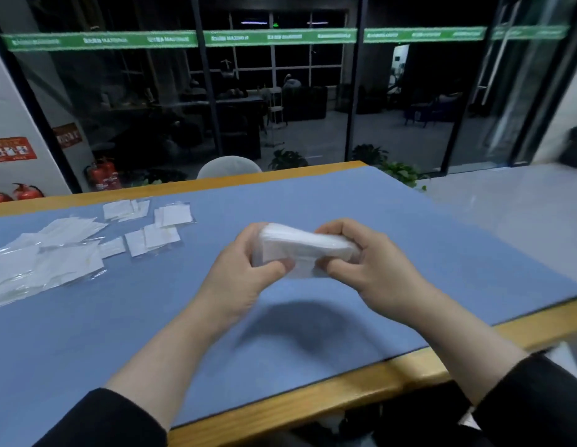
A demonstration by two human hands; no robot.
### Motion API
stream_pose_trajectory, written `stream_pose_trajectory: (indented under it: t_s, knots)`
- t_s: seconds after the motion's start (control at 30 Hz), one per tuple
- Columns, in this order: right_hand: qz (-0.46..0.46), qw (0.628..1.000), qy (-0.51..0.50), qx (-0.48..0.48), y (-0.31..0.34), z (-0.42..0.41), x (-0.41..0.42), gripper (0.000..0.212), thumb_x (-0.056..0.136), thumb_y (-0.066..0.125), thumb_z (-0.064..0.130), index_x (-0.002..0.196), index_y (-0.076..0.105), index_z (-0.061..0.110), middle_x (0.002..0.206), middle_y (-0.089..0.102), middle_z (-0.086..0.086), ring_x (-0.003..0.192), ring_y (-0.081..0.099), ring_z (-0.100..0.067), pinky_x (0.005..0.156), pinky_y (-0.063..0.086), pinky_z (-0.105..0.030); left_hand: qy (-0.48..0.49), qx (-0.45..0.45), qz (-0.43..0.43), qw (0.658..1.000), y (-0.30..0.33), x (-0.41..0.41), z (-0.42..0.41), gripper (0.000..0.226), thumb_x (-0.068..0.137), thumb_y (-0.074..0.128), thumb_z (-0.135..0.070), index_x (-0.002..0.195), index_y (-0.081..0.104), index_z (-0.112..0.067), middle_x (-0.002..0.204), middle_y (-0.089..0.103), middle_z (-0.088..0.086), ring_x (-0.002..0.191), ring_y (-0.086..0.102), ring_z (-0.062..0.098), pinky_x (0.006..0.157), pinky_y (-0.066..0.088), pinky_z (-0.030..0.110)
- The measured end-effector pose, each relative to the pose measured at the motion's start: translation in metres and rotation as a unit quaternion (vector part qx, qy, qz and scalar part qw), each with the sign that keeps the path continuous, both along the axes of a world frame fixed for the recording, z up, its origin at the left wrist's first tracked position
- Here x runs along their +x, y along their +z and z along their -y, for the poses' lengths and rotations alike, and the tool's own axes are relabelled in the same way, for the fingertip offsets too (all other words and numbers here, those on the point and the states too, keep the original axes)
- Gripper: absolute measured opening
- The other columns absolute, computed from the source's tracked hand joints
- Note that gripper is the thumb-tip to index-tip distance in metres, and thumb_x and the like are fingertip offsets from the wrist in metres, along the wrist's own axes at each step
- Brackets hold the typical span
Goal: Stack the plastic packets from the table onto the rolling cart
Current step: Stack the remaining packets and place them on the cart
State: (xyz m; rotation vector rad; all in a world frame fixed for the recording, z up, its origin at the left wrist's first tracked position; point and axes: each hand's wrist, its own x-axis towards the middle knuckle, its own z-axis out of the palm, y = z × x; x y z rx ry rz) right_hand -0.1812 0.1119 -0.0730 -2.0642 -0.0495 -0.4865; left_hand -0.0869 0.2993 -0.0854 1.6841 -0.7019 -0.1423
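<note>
Both hands hold one thick bundle of white plastic packets (303, 248) above the middle of the blue table mat (409, 240). My left hand (245, 272) grips its left end, fingers curled over the top and thumb below. My right hand (364, 259) grips the right end the same way. Several loose white packets (55, 253) lie spread on the mat at the far left, with a few more (158, 225) further back. No rolling cart shows in the head view.
The table has a wooden edge (313, 401) near me and at the back. A grey chair back (229, 167) stands behind the table. Red fire extinguishers (103, 175) and potted plants (400, 175) line the glass wall. Pale floor lies to the right.
</note>
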Motion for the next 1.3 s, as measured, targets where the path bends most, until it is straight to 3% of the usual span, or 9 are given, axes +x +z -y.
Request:
stream_pose_trajectory:
  t_s: [0.2, 0.3, 0.43, 0.53, 0.7, 0.87, 1.0, 1.1, 1.3]
  knots:
    - [0.018, 0.988, -0.144, 0.056, 0.005, 0.059, -0.131, 0.030, 0.088, 0.074, 0.011, 0.107, 0.063, 0.032, 0.085, 0.064, 0.018, 0.075, 0.058, 0.002, 0.070, 0.047, -0.018, -0.155, 0.014, 0.035, 0.987, 0.026, -0.072, 0.099, 0.028, 0.074, 0.080, -0.025, 0.099, 0.069, -0.033, 0.090, 0.071, 0.000, 0.083, 0.064, 0.013, 0.078, 0.048, 0.037]
    - [-0.017, 0.975, -0.210, 0.069, -0.003, 0.091, -0.218, 0.030, 0.088, 0.075, 0.012, 0.112, 0.068, 0.029, 0.081, 0.065, 0.017, 0.070, 0.059, -0.004, 0.065, 0.048, -0.024, -0.256, 0.031, 0.032, 0.966, 0.018, -0.124, 0.157, 0.028, 0.076, 0.086, -0.012, 0.096, 0.070, -0.025, 0.087, 0.073, -0.005, 0.083, 0.067, 0.011, 0.075, 0.050, 0.029]
    - [-0.119, 0.951, -0.284, -0.014, -0.018, 0.121, -0.323, 0.024, 0.088, 0.077, 0.020, 0.109, 0.071, 0.031, 0.081, 0.066, 0.016, 0.070, 0.060, 0.000, 0.063, 0.043, -0.016, -0.365, 0.090, 0.054, 0.925, -0.008, -0.198, 0.223, 0.029, 0.074, 0.082, -0.013, 0.097, 0.071, -0.026, 0.090, 0.075, 0.000, 0.088, 0.071, 0.018, 0.079, 0.052, 0.034]
    - [-0.168, 0.930, -0.327, -0.025, -0.039, 0.144, -0.384, 0.020, 0.089, 0.075, 0.028, 0.106, 0.069, 0.038, 0.086, 0.068, 0.011, 0.075, 0.061, -0.009, 0.066, 0.046, -0.025, -0.423, 0.131, 0.038, 0.896, -0.031, -0.252, 0.266, 0.030, 0.077, 0.082, -0.008, 0.101, 0.069, -0.023, 0.091, 0.074, -0.005, 0.085, 0.069, 0.007, 0.072, 0.051, 0.018]
    - [-0.123, 0.904, -0.408, 0.037, -0.077, 0.180, -0.437, 0.029, 0.090, 0.069, 0.011, 0.102, 0.071, 0.036, 0.087, 0.070, 0.006, 0.076, 0.060, -0.005, 0.066, 0.044, -0.018, -0.445, 0.151, 0.003, 0.882, -0.064, -0.313, 0.328, 0.035, 0.080, 0.079, -0.008, 0.106, 0.067, -0.027, 0.095, 0.074, -0.005, 0.094, 0.068, 0.012, 0.075, 0.051, 0.017]
    - [-0.086, 0.838, -0.533, 0.081, -0.127, 0.223, -0.458, 0.030, 0.089, 0.066, 0.013, 0.098, 0.071, 0.041, 0.078, 0.067, 0.013, 0.067, 0.057, -0.003, 0.058, 0.042, -0.014, -0.420, 0.142, 0.012, 0.896, -0.085, -0.347, 0.389, 0.071, 0.089, 0.077, -0.031, 0.149, 0.040, -0.038, 0.136, 0.052, -0.018, 0.124, 0.051, 0.001, 0.093, 0.042, 0.012]
    - [-0.067, 0.776, -0.623, 0.067, -0.156, 0.268, -0.455, 0.025, 0.094, 0.062, 0.021, 0.113, 0.067, 0.036, 0.089, 0.068, 0.014, 0.079, 0.061, -0.001, 0.062, 0.045, -0.017, -0.377, 0.173, 0.079, 0.907, -0.107, -0.350, 0.431, 0.053, 0.100, 0.059, -0.030, 0.150, 0.041, -0.034, 0.143, 0.053, -0.016, 0.131, 0.049, 0.004, 0.106, 0.040, 0.025]
    - [-0.052, 0.744, -0.666, 0.020, -0.161, 0.306, -0.440, 0.029, 0.097, 0.056, 0.020, 0.125, 0.063, 0.022, 0.101, 0.065, 0.007, 0.090, 0.059, -0.013, 0.070, 0.043, -0.021, -0.379, 0.204, 0.116, 0.895, -0.118, -0.349, 0.454, 0.046, 0.101, 0.054, -0.026, 0.146, 0.047, -0.033, 0.142, 0.056, -0.013, 0.131, 0.051, 0.006, 0.100, 0.036, 0.020]
    - [-0.102, 0.683, -0.718, -0.088, -0.167, 0.396, -0.414, 0.015, 0.100, 0.044, 0.011, 0.108, 0.057, 0.013, 0.097, 0.058, -0.002, 0.085, 0.055, -0.024, 0.065, 0.039, -0.032, -0.387, 0.251, 0.181, 0.869, -0.128, -0.350, 0.497, 0.047, 0.104, 0.048, -0.026, 0.150, 0.045, -0.031, 0.152, 0.049, -0.008, 0.138, 0.046, 0.015, 0.105, 0.034, 0.024]
